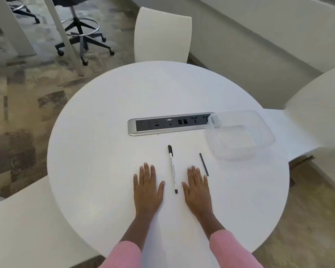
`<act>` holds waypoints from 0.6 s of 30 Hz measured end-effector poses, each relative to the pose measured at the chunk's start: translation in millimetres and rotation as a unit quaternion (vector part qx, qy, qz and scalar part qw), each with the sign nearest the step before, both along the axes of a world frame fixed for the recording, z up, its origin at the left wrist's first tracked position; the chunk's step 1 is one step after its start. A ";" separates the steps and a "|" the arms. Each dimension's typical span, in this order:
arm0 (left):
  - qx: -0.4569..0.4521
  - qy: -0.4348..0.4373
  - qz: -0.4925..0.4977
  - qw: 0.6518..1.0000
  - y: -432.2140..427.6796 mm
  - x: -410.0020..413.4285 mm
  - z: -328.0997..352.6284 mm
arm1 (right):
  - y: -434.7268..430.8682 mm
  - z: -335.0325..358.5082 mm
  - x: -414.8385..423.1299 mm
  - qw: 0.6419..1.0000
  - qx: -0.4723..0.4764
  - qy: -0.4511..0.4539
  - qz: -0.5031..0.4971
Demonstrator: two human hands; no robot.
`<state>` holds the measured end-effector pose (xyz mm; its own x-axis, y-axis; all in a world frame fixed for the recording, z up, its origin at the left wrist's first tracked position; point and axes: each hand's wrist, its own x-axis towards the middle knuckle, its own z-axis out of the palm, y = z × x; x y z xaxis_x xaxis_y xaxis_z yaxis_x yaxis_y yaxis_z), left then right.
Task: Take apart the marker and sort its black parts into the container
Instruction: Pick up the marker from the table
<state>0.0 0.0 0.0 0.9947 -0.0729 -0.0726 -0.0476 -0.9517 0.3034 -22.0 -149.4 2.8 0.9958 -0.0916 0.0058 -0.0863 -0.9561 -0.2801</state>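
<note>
A thin white marker (pixel 172 169) with a black cap at its far end and a black tip end near me lies on the round white table (pixel 104 132). My left hand (pixel 148 187) rests flat to its left, my right hand (pixel 196 187) flat to its right; neither touches it. A separate thin black rod (pixel 204 164) lies just right of my right hand's fingers. A clear plastic container (pixel 240 134) stands at the right, holding nothing that I can see.
A silver power and data strip (pixel 168 124) is set into the table beyond the marker, its right end under the container's corner. White chairs stand at the far side (pixel 162 35), right (pixel 317 105) and near left (pixel 27 219). Office stools are on the carpet far left.
</note>
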 end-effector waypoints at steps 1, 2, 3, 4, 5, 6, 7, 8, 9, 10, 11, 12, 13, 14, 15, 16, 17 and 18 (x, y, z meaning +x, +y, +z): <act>-0.009 0.000 0.006 1.000 0.0 1.0 -1.3 | 0.1 -0.6 0.8 1.000 0.011 0.004 -0.008; -0.013 0.010 0.003 1.000 0.1 1.3 1.8 | 1.0 2.5 1.6 1.000 0.016 0.007 -0.015; -0.012 -0.001 0.002 1.000 -0.5 1.4 -0.4 | 1.2 2.5 1.8 1.000 0.011 0.004 -0.016; -0.004 -0.009 0.004 1.000 0.5 1.0 -1.0 | 0.6 4.0 1.4 1.000 0.010 0.007 -0.018; -0.004 -0.015 0.005 1.000 -0.2 0.9 -2.3 | 0.3 1.8 1.0 1.000 0.006 -0.003 -0.016; -0.006 -0.006 0.002 1.000 -1.1 0.8 -2.4 | 0.4 0.8 1.3 1.000 0.012 -0.004 -0.014; -0.006 -0.008 0.003 1.000 -0.9 1.0 -2.9 | 0.2 -0.9 1.7 1.000 0.018 -0.017 -0.018; -0.006 -0.003 0.004 1.000 -0.9 1.1 -1.7 | 1.2 -0.4 2.7 0.999 0.029 -0.011 -0.022; -0.004 -0.004 0.002 1.000 -1.1 1.2 -1.4 | 2.0 -0.5 3.6 0.999 0.038 -0.009 -0.026; 0.000 0.006 0.000 1.000 -0.9 1.5 0.0 | 2.8 0.4 4.6 0.999 0.042 -0.007 -0.027; 0.001 0.016 -0.002 1.000 -1.1 2.2 0.9 | 4.1 1.3 5.0 0.999 0.042 -0.012 -0.024; 0.004 0.021 -0.002 1.000 -1.3 3.1 1.6 | 5.9 3.5 5.6 0.999 0.038 -0.018 -0.017; 0.003 0.022 -0.003 1.000 -1.6 4.4 1.2 | 7.3 6.8 7.2 0.999 0.031 -0.029 -0.008; 0.003 0.021 -0.001 1.000 -1.8 5.9 1.6 | 8.1 10.4 9.4 0.999 0.025 -0.039 -0.001; 0.003 0.018 0.001 1.000 -1.9 7.5 2.0 | 8.7 12.3 11.5 0.998 0.020 -0.053 0.003; 0.005 0.013 0.008 1.000 -2.2 9.1 3.5 | 9.2 14.6 14.0 0.998 0.020 -0.055 0.007; 0.006 0.007 0.011 1.000 -2.8 10.3 3.9 | 10.3 15.3 16.9 0.998 0.016 -0.052 0.007; 0.006 0.004 0.014 1.000 -3.9 11.1 5.1 | 11.9 17.2 20.1 0.999 0.016 -0.038 0.004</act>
<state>11.1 -3.9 5.1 0.9958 -0.0443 -0.0807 -0.0188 -0.9561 0.2925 -2.0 -137.5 20.0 0.9933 -0.0845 0.0784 -0.0557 -0.9473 -0.3156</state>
